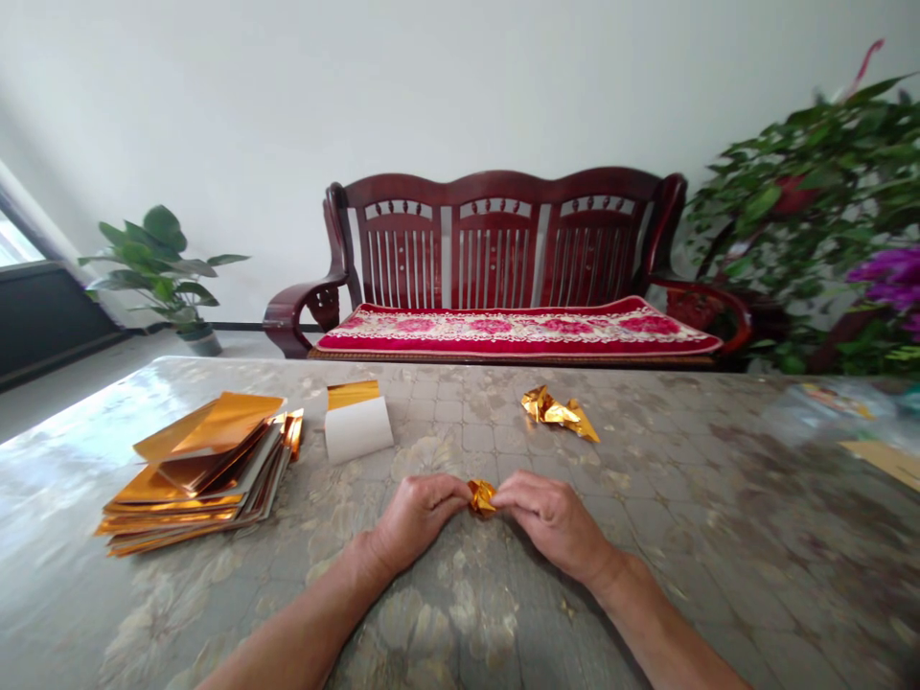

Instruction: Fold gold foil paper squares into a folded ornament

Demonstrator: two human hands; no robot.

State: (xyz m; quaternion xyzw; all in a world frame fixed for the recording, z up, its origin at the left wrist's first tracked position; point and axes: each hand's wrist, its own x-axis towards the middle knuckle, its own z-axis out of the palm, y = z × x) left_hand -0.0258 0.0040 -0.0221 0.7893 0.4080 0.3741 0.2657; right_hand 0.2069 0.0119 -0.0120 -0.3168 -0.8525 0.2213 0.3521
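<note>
A small crumpled piece of gold foil paper (pixel 482 497) is pinched between my two hands, low over the middle of the table. My left hand (pixel 424 513) grips its left end with closed fingertips. On the opposite end, the fingers of my right hand (pixel 550 517) are pressed together. Beyond my right hand lies another crumpled gold foil piece (pixel 559 412). A curled sheet with a pale back (pixel 357 429) and a gold strip along its far side rests beyond my left hand. Farther left stands an uneven stack of gold foil sheets (pixel 194 479).
The patterned table cover (pixel 460 613) spans the foreground. Clear plastic packaging (pixel 826 407) and a tan card (pixel 884 463) lie at the right edge. Behind the table stands a dark red wooden bench (pixel 493 259), with a potted plant (pixel 162 259) to its left and leafy plants (pixel 812 201) to its right.
</note>
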